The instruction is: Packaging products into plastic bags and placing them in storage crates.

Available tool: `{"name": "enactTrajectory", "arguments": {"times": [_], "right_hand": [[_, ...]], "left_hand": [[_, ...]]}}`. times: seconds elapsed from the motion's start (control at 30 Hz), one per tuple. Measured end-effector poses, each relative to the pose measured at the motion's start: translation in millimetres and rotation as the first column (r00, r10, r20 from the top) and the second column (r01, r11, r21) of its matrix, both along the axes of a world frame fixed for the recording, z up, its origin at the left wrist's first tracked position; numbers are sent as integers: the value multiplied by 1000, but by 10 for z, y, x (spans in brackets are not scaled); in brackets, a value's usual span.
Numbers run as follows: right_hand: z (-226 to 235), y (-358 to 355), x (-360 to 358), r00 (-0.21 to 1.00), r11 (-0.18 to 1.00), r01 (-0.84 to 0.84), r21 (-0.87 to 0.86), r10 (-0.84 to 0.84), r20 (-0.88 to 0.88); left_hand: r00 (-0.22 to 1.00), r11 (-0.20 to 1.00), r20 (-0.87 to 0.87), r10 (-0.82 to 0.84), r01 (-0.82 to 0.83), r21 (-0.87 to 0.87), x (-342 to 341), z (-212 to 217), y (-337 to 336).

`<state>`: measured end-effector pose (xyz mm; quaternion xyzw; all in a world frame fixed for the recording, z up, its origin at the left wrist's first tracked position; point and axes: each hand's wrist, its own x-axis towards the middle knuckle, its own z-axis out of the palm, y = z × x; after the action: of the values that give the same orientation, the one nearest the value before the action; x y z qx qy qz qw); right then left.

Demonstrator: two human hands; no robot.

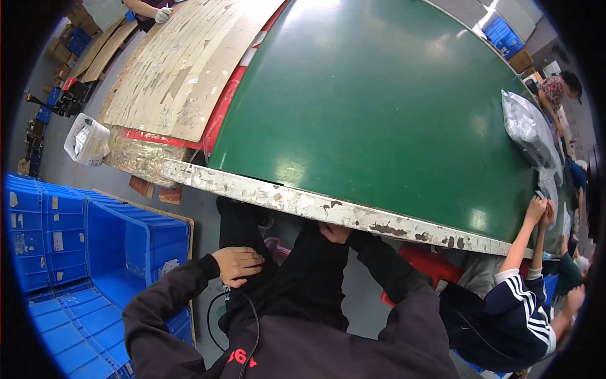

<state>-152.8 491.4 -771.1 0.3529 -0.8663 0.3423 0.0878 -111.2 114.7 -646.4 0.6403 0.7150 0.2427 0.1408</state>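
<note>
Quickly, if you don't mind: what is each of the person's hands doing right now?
Left hand: empty, fingers loosely curled, resting on the thigh.
Right hand: mostly hidden under the table edge; open or closed cannot be told.

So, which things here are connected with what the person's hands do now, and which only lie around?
In hand:
- left hand, resting on the black trousers
- right hand, at the worn table edge

Lying about:
- blue crates
- grey plastic bags on the green table
- white bin
- a co-worker's hands
</note>
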Motion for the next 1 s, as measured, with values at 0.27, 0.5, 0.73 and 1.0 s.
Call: {"name": "enactTrajectory", "arguments": {"times": [0.27,0.5,0.73,1.0], "right_hand": [[3197,47,-290,452,861,-279,-425,508,733],[2609,4132,-1976,471,-63,857,-511,-306,827],[2443,5758,-2567,185,-177,956,-235,-259,948],[2374,6157,-2714,96,-94,965,-246,-744,661]], "left_hand": [[1000,999,10,2,-2,-38,7,-3,9],[998,999,45,-34,36,-33,-74,-57,119],[996,996,84,41,-34,-82,-79,92,10],[997,999,76,15,-12,-42,-190,51,125]]}}
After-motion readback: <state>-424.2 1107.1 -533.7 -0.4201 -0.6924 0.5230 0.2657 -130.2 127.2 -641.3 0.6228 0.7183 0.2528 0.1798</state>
